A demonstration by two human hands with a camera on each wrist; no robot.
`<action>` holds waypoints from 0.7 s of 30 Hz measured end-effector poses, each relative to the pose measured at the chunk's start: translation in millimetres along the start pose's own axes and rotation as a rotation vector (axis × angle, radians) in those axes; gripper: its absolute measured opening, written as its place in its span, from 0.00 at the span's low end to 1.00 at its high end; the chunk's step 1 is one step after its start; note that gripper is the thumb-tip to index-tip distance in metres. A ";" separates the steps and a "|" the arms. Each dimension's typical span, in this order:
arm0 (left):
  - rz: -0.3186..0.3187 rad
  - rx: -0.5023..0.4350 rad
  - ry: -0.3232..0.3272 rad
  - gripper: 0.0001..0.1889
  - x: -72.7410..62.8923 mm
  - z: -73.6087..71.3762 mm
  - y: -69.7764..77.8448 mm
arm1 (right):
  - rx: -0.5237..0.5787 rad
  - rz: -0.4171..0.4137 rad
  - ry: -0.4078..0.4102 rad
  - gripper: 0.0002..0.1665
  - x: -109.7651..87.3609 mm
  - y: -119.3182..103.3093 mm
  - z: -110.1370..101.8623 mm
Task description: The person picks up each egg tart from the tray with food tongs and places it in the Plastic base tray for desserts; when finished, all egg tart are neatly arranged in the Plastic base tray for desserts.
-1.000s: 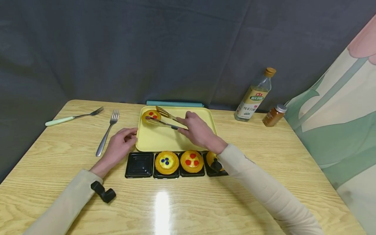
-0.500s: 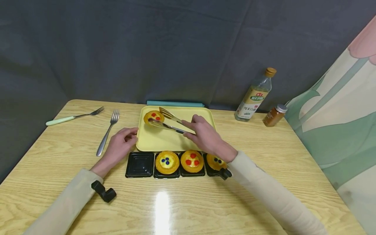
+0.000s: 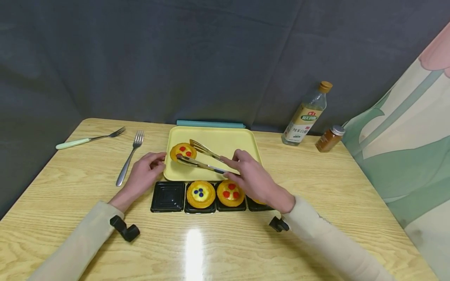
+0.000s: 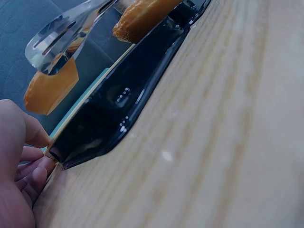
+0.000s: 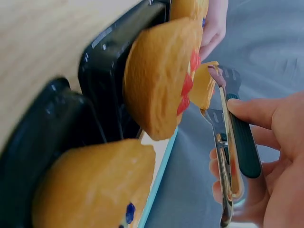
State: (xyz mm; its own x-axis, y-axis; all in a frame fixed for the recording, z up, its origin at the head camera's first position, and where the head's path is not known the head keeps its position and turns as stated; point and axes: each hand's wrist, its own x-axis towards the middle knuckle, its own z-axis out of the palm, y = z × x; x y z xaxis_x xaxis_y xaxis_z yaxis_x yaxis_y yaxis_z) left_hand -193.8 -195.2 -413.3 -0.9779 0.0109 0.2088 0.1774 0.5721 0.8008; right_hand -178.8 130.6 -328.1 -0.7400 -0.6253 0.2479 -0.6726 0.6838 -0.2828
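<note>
My right hand (image 3: 254,177) grips a pair of metal tongs (image 3: 205,166) with dark handle grips. Between the tong ends is an egg tart (image 3: 183,150) with red dots, held raised over the left part of the yellow tray (image 3: 225,134). My left hand (image 3: 143,172) pinches the tray's left rim with thumb and curled fingers. In front of the tray runs a row of black square holders: the leftmost holder (image 3: 168,196) is bare, followed by a blue-dotted tart (image 3: 200,194) and a red-dotted tart (image 3: 230,193). Another tart is mostly hidden under my right wrist.
Left of the tray lie a fork (image 3: 129,160) and a green-handled fork (image 3: 88,139). A glass vinegar bottle (image 3: 304,115) and a brown jar (image 3: 329,139) stand at the back right. Behind the tray is a teal bar (image 3: 211,124) along the table's far edge.
My right hand has drawn back towards me and to the right, bringing the tongs and the red-dotted tart nearer the black holders. My left hand stays at the tray's rim.
</note>
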 end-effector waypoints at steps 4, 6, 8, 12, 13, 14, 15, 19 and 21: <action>0.003 0.007 -0.001 0.22 0.4 0.0 -0.1 | -0.008 -0.038 0.014 0.31 -7.2 -3.4 0.5; 0.006 0.010 0.000 0.22 0.6 0.0 -0.3 | -0.008 -0.054 0.015 0.31 -10.9 -5.1 0.8; 0.011 0.013 0.000 0.22 0.6 -0.1 -0.6 | 0.003 -0.067 0.013 0.32 -14.6 -6.8 1.3; 0.017 0.018 0.004 0.22 0.6 0.0 -0.6 | 0.022 -0.096 0.016 0.32 -20.6 -10.5 2.0; 0.017 0.019 0.006 0.22 0.5 0.1 -0.3 | 0.024 -0.105 0.018 0.31 -21.8 -11.3 2.2; 0.017 0.022 0.007 0.22 0.4 0.1 -0.1 | 0.023 -0.113 0.020 0.31 -23.0 -12.2 2.4; 0.017 0.024 0.008 0.22 0.4 0.2 -0.1 | 0.019 -0.122 0.022 0.30 -24.2 -13.1 2.6; 0.018 0.022 0.009 0.20 -0.5 0.2 0.8 | 0.003 -0.166 0.023 0.29 -28.7 -17.4 4.3; 0.017 0.019 0.009 0.20 -0.8 0.1 0.4 | 0.006 -0.186 0.020 0.29 -30.6 -19.5 5.6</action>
State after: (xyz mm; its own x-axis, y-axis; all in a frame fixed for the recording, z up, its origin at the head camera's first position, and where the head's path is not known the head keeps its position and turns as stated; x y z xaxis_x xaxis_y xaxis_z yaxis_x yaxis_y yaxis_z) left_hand -192.9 -194.9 -413.1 -0.9736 0.0134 0.2280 0.1922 0.5873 0.7862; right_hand -143.0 134.3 -335.4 -0.6032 -0.7329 0.3147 -0.7976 0.5551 -0.2362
